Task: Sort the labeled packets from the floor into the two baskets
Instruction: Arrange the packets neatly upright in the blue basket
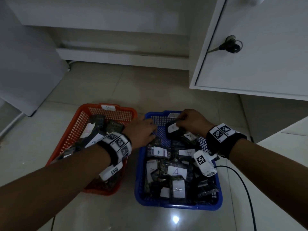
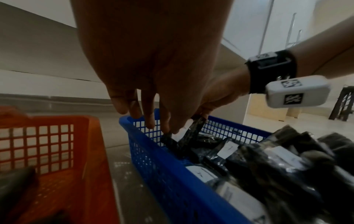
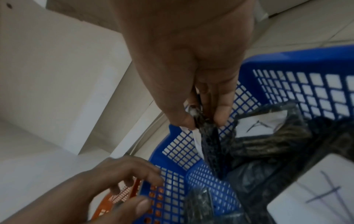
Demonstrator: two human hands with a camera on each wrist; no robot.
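A blue basket on the right holds several dark packets with white "A" labels. To its left, an orange basket holds a few dark packets. My right hand pinches the top edge of a dark labelled packet hanging over the blue basket's far end; the right wrist view shows thumb and fingers pinching the packet. My left hand hovers at the blue basket's far left corner, fingers loose and pointing down, holding nothing.
A white cabinet door with a key in its lock stands at the back right, and white furniture stands at the left. A black cable runs along the tiled floor right of the blue basket.
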